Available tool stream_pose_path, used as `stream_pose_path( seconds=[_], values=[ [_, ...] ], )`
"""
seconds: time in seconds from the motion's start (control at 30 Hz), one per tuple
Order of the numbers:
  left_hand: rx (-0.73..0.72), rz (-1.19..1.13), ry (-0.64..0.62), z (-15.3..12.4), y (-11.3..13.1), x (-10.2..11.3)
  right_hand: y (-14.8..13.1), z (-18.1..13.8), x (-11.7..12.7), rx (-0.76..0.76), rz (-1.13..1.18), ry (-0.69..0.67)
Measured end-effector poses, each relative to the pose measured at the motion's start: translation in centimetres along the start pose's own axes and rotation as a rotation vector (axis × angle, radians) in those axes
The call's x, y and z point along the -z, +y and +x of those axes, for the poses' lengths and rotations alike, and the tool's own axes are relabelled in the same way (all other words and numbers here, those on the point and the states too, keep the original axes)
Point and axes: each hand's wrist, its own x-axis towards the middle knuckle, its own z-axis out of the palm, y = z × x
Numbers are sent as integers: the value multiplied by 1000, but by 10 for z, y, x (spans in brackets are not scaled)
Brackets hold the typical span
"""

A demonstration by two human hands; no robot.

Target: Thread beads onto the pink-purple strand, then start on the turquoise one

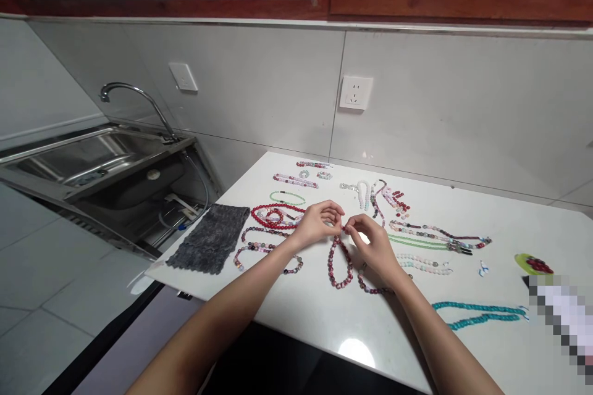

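My left hand (320, 222) and my right hand (374, 245) meet above the white countertop, each pinching the top of a strand of dark red mottled beads (340, 264). The strand hangs as a loop below my fingertips, its lower end near or on the surface. One or two small beads show between the fingers; the cord itself is too fine to make out. Left of my hands lies a bright red bead necklace (262, 221), partly behind my left hand. Under my right forearm another dark bead strand (370, 287) is partly hidden.
A dark grey cloth (210, 237) covers the counter's left end. Green strands (417, 241), a turquoise strand (486, 307) and loose red beads (399, 200) lie to the right, near a green dish (532, 263) of dark red beads. A steel sink (92, 154) stands lower left.
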Motion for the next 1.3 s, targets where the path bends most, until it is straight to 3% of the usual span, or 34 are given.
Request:
stream_pose_path(
  seconds=[0.17, 0.4, 0.67, 0.83, 1.0, 1.3],
  values=[
    [83, -164, 80, 1, -1, 0, 3, 1, -1, -117, 175, 53],
    [97, -156, 65, 2, -4, 1, 9, 3, -5, -204, 278, 60],
    [63, -96, 38, 4, -7, -3, 14, 3, -8, -169, 232, 118],
    [113, -150, -20, 3, -6, -1, 14, 3, -6, -172, 209, 137],
    [144, -201, 35, 4, -9, 3, 14, 2, -5, -168, 179, 120],
    [157, -216, 41, 2, -4, 4, 0, 1, 0, -11, 32, 69]
  ],
)
